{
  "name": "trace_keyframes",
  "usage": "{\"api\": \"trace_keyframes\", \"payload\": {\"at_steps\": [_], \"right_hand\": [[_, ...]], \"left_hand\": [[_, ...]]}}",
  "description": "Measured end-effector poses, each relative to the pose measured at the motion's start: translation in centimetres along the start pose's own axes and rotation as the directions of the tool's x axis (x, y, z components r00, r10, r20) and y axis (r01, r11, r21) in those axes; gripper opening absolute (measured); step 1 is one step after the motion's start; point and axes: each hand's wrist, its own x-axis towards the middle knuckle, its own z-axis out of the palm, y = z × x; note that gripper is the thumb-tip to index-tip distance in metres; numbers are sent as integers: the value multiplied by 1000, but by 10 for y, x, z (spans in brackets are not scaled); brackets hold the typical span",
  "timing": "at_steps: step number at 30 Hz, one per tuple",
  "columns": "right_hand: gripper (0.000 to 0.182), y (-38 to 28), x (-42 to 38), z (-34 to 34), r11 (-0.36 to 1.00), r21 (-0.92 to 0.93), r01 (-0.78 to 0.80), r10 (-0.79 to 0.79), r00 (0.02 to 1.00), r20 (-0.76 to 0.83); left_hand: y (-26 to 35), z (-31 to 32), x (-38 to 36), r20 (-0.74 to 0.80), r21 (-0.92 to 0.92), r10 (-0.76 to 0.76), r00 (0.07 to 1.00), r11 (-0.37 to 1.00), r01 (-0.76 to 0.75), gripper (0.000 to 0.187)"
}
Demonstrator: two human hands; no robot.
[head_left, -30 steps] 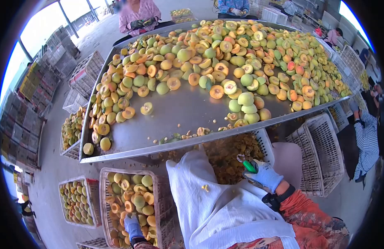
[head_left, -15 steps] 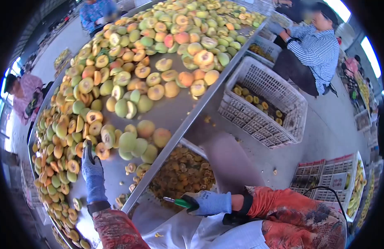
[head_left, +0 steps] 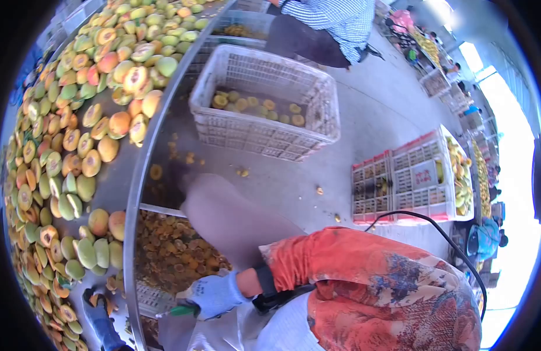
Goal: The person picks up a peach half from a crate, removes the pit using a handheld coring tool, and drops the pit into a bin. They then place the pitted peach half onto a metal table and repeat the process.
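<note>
My gloved right hand (head_left: 215,295) grips a small green-handled knife (head_left: 181,310), its narrow tip pointing left over the table's near side. Below the hand is a bin of brownish-orange fruit pieces (head_left: 177,245). At the lower left, my gloved left hand (head_left: 101,319) is low over the metal table, dark fingertips curled. What lies between those fingers is too small and blurred to name. Beside them is an orange fruit piece (head_left: 111,305). Whole and halved peaches (head_left: 86,253), green to orange, are heaped just beyond that hand.
A metal rim (head_left: 143,158) edges the table (head_left: 115,169). A white crate (head_left: 264,126) holding several fruit halves stands on the floor. Red-and-white crates (head_left: 408,181) are farther right, a black cable (head_left: 443,231) loops near my knee. A person in a checked shirt (head_left: 340,26) sits ahead.
My view has swung right, so the table and crates sit farther left. My left hand has drawn back from the heap towards me. The knife stays in my right hand.
</note>
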Motion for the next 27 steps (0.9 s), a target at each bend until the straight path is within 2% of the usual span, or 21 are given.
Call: {"api": "trace_keyframes", "payload": {"at_steps": [2, 3, 5, 7, 11, 12, 13, 14, 15, 16, 17, 18, 19, 20, 21, 22, 23, 24, 25, 27], "right_hand": [[36, 1, 1, 16, 1000, -17, -17, 20, 982, 189], [36, 4, 2, 25, 1000, -12, -22, 24, 985, 172], [36, 9, 2, 40, 996, -36, 81, -76, 990, 120], [37, -11, -15, 27, 999, -20, 47, -44, 990, 135], [38, -23, -32, 24, 989, -141, 46, -35, 996, 85], [39, -24, -34, 26, 983, -175, 59, -47, 996, 70], [39, -23, -35, 30, 981, -179, 69, -57, 996, 72], [38, -20, -35, 34, 981, -167, 101, -93, 994, 53], [38, -21, -35, 38, 979, -155, 135, -131, 991, 34], [38, -25, -38, 37, 976, -160, 149, -143, 989, 46], [39, -32, -45, 31, 967, -212, 144, -140, 990, 35], [39, -38, -50, 32, 954, -260, 150, -144, 989, 41], [39, -24, -48, 42, 913, -310, 263, -298, 952, -69], [38, -24, -50, 41, 919, -275, 282, -309, 949, -60], [35, -29, -53, 39, 909, -334, 250, -291, 954, -79], [33, -38, -59, 32, 909, -348, 230, -266, 962, -61], [33, -37, -59, 33, 902, -338, 267, -317, 943, -100], [32, -35, -59, 35, 895, -388, 218, -290, 948, -135], [27, -41, -62, 34, 873, -422, 243, -346, 919, -187], [28, -44, -62, 34, 816, -521, 252, -384, 909, -161]], "left_hand": [[-5, -7, -21, -77, -31, 14, 997, 999, -16, 35], [-9, -13, -31, -120, -45, 15, 993, 999, -20, 35], [-18, -21, -50, -212, -74, 24, 977, 996, -40, 34], [-24, -28, -66, -293, -109, 38, 956, 991, -72, 34], [-35, -35, -94, -402, -134, 120, 908, 973, -188, 34], [-25, -40, -104, -401, 5, 250, 881, 963, -271, 28], [-13, -38, -114, -409, 11, 252, 877, 962, -272, 28], [5, -31, -122, -450, -232, 133, 883, 938, -259, 33], [25, -21, -133, -462, -459, 9, 887, 853, -248, 37], [50, -6, -148, -507, -461, 80, 858, 816, -348, 43], [62, 2, -158, -260, -918, -215, 941, 358, -172, 39], [68, 7, -166, 104, -961, -302, 948, -275, 18, 35], [72, 19, -167, 47, -996, -298, 953, -88, 22, 43], [41, 34, -171, 69, -995, -50, 996, -69, 65, 52], [97, 34, -179, 155, -984, -50, 987, -96, 149, 48], [103, 43, -185, 166, -985, -241, 956, -76, 152, 43], [125, 47, -186, 197, -980, -332, 922, -100, 173, 37], [123, 56, -188, 208, -966, -337, 918, -218, 139, 38], [136, 58, -190, 162, -972, -291, 943, -213, 102, 39], [146, 57, -193, 304, -888, -156, 940, -405, 219, 39]]}}
